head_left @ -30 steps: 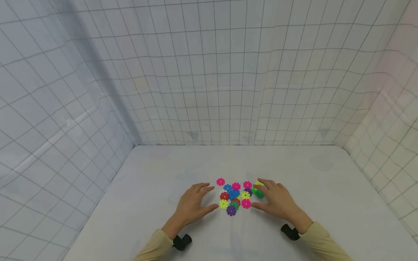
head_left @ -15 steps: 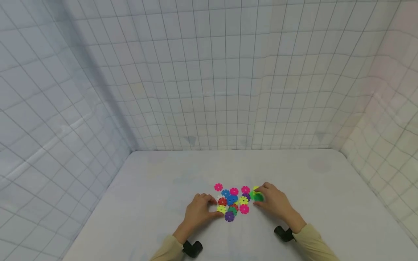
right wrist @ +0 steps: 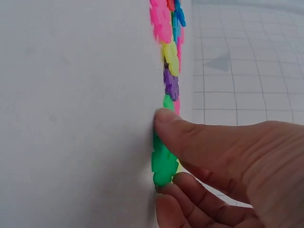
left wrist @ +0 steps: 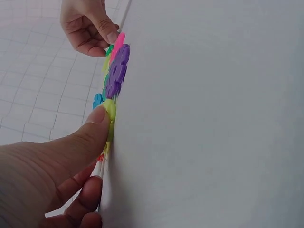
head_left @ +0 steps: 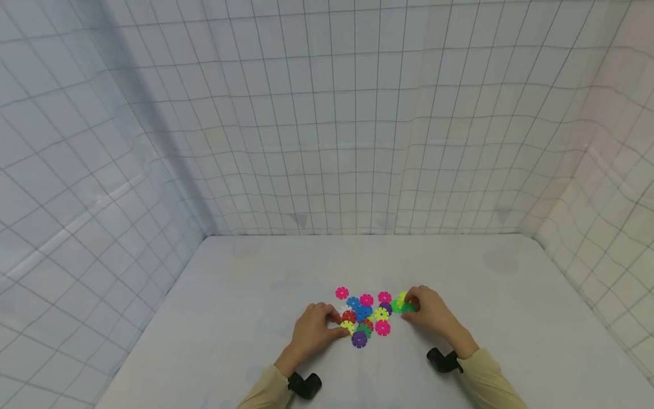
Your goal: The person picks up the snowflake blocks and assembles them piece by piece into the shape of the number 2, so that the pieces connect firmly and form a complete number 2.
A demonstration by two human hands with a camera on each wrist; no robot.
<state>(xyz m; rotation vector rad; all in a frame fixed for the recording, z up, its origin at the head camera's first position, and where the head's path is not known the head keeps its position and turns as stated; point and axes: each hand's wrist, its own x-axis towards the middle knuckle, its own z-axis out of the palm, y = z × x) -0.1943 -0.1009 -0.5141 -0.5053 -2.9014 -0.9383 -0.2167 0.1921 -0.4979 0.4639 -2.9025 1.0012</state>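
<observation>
Notched plastic interlocking discs in many colours lie in a loose cluster on the white table. At its left edge my left hand [head_left: 313, 329] has its thumb and fingers around a yellow interlocking disc [head_left: 347, 325]; in the left wrist view the thumb presses the yellow disc's edge [left wrist: 110, 109]. A red disc [head_left: 349, 316] lies close behind that one. On the right side, my right hand [head_left: 431, 312] grips a green interlocking disc [right wrist: 164, 161] between thumb and curled fingers, partly covering it. A bright yellow disc [head_left: 402, 297] shows beside those fingers.
Purple [head_left: 359, 339], blue [head_left: 363, 313] and pink [head_left: 382, 328] discs lie between the hands, several overlapping. One pink disc [head_left: 342, 293] sits apart at the back left. White grid-patterned sheets [head_left: 357, 142] wall the table [head_left: 255, 272] at the back and sides.
Both hands have come in to the cluster's edges and their fingers have drawn together, the left at the yellow disc, the right around the green one. The view has tilted slightly upward.
</observation>
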